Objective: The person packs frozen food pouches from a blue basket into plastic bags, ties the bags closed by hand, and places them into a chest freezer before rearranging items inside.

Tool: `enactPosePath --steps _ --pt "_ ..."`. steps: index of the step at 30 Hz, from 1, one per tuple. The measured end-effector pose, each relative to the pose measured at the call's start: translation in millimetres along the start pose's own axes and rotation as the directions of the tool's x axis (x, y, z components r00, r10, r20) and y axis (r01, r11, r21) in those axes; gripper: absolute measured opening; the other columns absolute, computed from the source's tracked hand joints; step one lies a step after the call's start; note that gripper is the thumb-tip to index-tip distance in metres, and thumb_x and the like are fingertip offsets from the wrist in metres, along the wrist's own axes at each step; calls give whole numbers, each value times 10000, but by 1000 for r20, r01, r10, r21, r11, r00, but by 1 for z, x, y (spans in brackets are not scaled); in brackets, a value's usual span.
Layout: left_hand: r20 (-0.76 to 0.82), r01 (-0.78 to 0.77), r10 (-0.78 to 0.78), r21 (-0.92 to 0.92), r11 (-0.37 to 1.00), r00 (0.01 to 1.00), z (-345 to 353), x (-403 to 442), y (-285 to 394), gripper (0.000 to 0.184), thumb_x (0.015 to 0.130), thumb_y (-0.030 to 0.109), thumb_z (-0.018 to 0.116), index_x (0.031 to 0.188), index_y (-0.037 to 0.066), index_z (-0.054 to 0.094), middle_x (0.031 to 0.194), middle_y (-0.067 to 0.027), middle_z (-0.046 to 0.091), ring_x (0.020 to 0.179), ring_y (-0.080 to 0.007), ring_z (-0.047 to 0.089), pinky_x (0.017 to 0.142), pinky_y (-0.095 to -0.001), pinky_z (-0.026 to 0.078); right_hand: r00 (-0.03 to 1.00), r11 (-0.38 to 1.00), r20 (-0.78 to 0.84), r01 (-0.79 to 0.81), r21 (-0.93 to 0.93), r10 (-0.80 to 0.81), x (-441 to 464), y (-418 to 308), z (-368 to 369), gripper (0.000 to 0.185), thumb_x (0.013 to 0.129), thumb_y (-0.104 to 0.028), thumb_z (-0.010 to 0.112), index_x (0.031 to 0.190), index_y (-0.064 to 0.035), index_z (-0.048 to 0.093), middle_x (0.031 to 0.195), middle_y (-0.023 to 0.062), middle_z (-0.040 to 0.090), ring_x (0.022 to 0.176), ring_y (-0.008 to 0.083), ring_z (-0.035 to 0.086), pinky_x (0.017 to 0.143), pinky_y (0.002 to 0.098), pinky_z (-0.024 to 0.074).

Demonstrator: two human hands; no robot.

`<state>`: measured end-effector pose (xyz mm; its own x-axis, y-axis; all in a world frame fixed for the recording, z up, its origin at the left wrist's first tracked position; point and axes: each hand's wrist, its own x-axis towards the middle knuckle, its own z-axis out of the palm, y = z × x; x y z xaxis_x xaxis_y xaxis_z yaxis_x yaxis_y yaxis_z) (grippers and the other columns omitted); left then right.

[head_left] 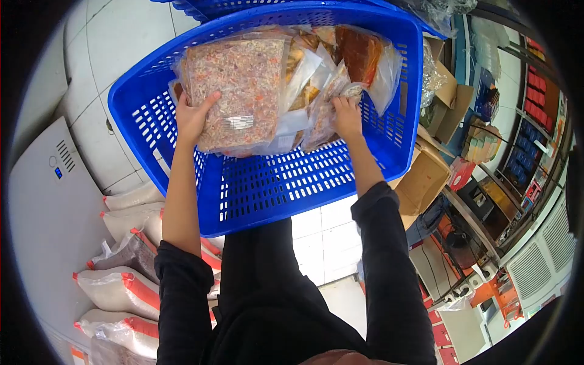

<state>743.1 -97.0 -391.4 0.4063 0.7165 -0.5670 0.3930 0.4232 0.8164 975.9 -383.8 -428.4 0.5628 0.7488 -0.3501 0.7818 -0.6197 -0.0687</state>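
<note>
A big blue plastic basket (267,225) with slotted walls holds several clear food packets. My left hand (193,118) grips the left edge of a large flat packet of reddish-beige, flecked food (240,85), thumb on top and fingers mostly hidden behind it. A white printed label (238,122) lies near that packet's lower edge. My right hand (348,115) has its fingers curled on a clear plastic packet (319,121) at the right of the pile. Behind it lie a yellowish packet (294,59) and a brown-orange packet (358,55).
White sacks with red bands (118,286) are stacked at the lower left, beside a pale grey appliance (52,213). Open cardboard boxes (426,182) stand right of the basket. Farther right are loaded shelves (529,134) and cables. White tiles (325,237) cover the floor.
</note>
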Motion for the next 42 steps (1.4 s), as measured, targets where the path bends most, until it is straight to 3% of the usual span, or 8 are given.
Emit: enactPosePath --steps 8,14,16,22,24,31,35,42 --pt "3 64 -64 13 998 998 -8 12 -21 770 588 314 821 1147 -58 444 1045 -153 581 897 -208 587 774 -298 477 858 889 290 455 -48 -424 -48 32 -32 157 689 -69 568 843 -75 537 786 145 591 844 333 585 895 480 379" --pt "30 60 -62 38 997 998 -10 9 -11 769 592 350 810 1149 -42 454 1042 -147 586 913 -209 587 781 -301 474 925 835 353 -79 545 -143 -67 -4 -174 299 748 -98 662 1016 -72 534 945 166 606 885 254 607 733 299 469" --pt "35 63 -65 60 996 997 -12 12 -16 749 600 346 806 1149 -28 461 1056 -147 585 917 -205 590 780 -298 474 987 379 156 -134 916 -25 -60 -31 -208 377 783 -62 639 1120 -43 471 999 121 600 903 184 600 716 258 458" --pt "57 98 -107 143 985 993 -23 19 -22 810 677 478 710 1233 -31 412 1125 -139 562 1002 -222 558 878 -324 430 935 449 284 -352 821 215 16 -122 -158 385 834 -135 592 1120 -14 364 1006 160 522 855 217 547 718 320 442" --pt "233 328 -230 -681 655 945 -20 10 -3 834 702 510 668 1267 -31 380 1175 -121 535 1036 -226 539 906 -333 407 859 718 -370 4 696 354 38 -170 -71 404 837 -159 585 1137 -2 365 934 171 533 865 239 536 756 362 420" --pt "61 28 -30 30 999 998 -10 0 2 729 679 386 745 1176 -54 441 1079 -163 563 951 -213 565 825 -310 443 779 417 -373 158 895 504 47 -151 -30 254 826 -205 585 955 8 539 896 150 560 864 263 528 794 352 402" --pt "11 86 -85 -23 996 996 -9 6 -2 722 668 374 756 1157 -61 451 1047 -155 580 902 -201 585 790 -292 459 363 352 -117 -692 630 924 45 -38 18 441 761 -251 626 1080 20 485 968 219 562 930 320 531 899 400 380" --pt "22 168 -168 -40 985 986 -8 5 7 755 652 394 760 1160 -67 446 1052 -166 574 904 -212 591 781 -302 473 444 386 187 -879 279 876 59 14 78 531 780 -353 547 1145 28 481 1155 289 481 1062 388 505 900 408 417"
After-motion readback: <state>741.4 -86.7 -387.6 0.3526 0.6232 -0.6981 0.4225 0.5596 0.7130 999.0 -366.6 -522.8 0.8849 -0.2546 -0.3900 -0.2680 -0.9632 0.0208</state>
